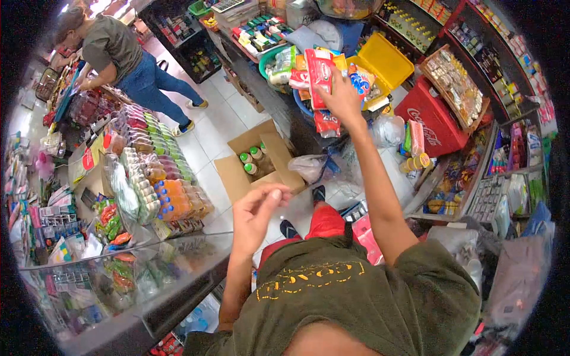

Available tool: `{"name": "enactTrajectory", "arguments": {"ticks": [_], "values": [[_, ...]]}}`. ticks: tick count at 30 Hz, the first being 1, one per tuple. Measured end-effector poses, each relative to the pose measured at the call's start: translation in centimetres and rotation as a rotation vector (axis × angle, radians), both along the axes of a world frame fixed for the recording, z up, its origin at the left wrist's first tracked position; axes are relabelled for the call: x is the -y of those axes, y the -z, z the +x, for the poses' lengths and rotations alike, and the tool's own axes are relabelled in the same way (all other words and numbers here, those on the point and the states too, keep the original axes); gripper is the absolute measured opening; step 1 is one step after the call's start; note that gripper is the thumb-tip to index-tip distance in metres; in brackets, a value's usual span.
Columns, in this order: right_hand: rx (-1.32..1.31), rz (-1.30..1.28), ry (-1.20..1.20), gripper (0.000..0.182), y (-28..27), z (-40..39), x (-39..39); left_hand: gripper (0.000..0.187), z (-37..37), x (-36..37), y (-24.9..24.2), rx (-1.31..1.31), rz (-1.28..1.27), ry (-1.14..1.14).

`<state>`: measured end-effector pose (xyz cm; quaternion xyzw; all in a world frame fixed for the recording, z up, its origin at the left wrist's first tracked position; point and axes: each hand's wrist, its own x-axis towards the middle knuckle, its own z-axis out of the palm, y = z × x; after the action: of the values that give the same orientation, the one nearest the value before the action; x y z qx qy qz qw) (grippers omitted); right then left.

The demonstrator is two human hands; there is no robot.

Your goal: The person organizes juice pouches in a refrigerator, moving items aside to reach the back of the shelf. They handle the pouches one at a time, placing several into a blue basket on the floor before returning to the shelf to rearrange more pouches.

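Observation:
My right hand [344, 101] reaches forward with its thumb and fingers on a red and white packet [319, 66], which stands upright among other packets. Close to that hand are a blue and orange packet [361, 80] and another red packet [327, 123] lower down. Nearer my body, my left hand [256, 215] hangs in the air with its fingers loosely curled and the thumb a little apart. I see nothing held in it. Beyond it on the floor sits an open cardboard box [228, 181] with several green-capped bottles [250, 168] inside.
A person [127, 65] bends over goods at the left. Stacked egg trays [139, 184] and orange drink bottles [172, 199] stand near a glass counter [119, 285]. At the right are a red Coca-Cola cooler [430, 121], a yellow open case [386, 59] and packed shelves.

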<state>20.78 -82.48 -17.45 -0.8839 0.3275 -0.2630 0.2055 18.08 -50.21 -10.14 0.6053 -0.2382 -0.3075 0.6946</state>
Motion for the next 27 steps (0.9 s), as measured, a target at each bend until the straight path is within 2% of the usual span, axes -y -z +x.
{"name": "enactTrajectory", "arguments": {"ticks": [1, 3, 6, 7, 8, 10, 12, 15, 17, 18, 20, 21, 23, 24, 25, 27], "values": [[-0.010, 0.003, -0.011, 0.076, 0.5, 1.1, 0.4, 0.023, 0.6, 1.3, 0.3, 0.005, 0.046, -0.076], [-0.219, 0.040, 0.073, 0.091, 0.6, 3.6, 1.9, 0.023, 2.7, 3.8, 1.5, -0.014, 0.050, -0.114], [-0.291, 0.081, 0.000, 0.100, 0.9, 4.3, 4.0, 0.023, 5.8, 8.0, 3.9, -0.029, 0.050, -0.151], [-0.184, -0.013, -0.047, 0.089, 1.6, 3.9, 5.1, 0.023, 6.7, 9.4, 4.9, -0.036, 0.067, -0.133], [-0.190, -0.010, -0.057, 0.089, 2.5, 3.6, 7.1, 0.023, 7.6, 10.8, 5.8, -0.044, 0.084, -0.114], [0.110, 0.556, -0.301, 0.077, 3.6, 3.5, 10.9, 0.023, 9.4, 13.8, 6.8, -0.041, 0.082, -0.113], [0.149, 0.944, -0.284, 0.077, -2.0, 3.3, 11.2, 0.024, 11.3, 16.9, 7.7, -0.009, 0.093, -0.060], [0.050, 0.381, -0.439, 0.079, -3.4, 7.8, 14.7, 0.027, 16.6, 21.6, 9.4, 0.132, 0.141, -0.091], [-0.106, 0.284, -0.639, 0.079, -5.2, 12.1, 16.9, 0.036, 20.0, 24.7, 9.4, 0.526, 0.278, -0.154], [-0.110, 0.285, -0.643, 0.079, -4.7, 14.8, 18.3, 0.036, 21.0, 25.9, 9.7, 0.522, 0.281, -0.158], [-0.096, -0.037, -1.147, 0.079, -3.1, 20.1, 20.8, 0.054, 22.2, 27.6, 11.1, 0.967, 0.315, -0.058], [-0.100, -0.029, -1.156, 0.079, -2.8, 21.9, 21.3, 0.067, 22.2, 28.4, 12.1, 0.967, 0.432, -0.004], [-0.392, -0.130, -1.306, 0.084, -1.9, 24.8, 21.9, 0.074, 21.3, 29.3, 11.5, 0.991, 0.538, 0.002], [-0.391, -0.123, -1.318, 0.084, -1.2, 25.9, 22.0, 0.080, 20.8, 29.5, 11.1, 1.023, 0.637, 0.014], [-0.496, -0.038, -1.345, 0.085, 0.2, 27.1, 22.1, 0.087, 20.8, 29.8, 11.6, 1.022, 0.629, 0.023], [-0.660, 0.197, -1.371, 0.085, 3.9, 29.4, 22.7, 0.087, 20.3, 30.1, 11.7, 1.000, 0.646, 0.036]]}}
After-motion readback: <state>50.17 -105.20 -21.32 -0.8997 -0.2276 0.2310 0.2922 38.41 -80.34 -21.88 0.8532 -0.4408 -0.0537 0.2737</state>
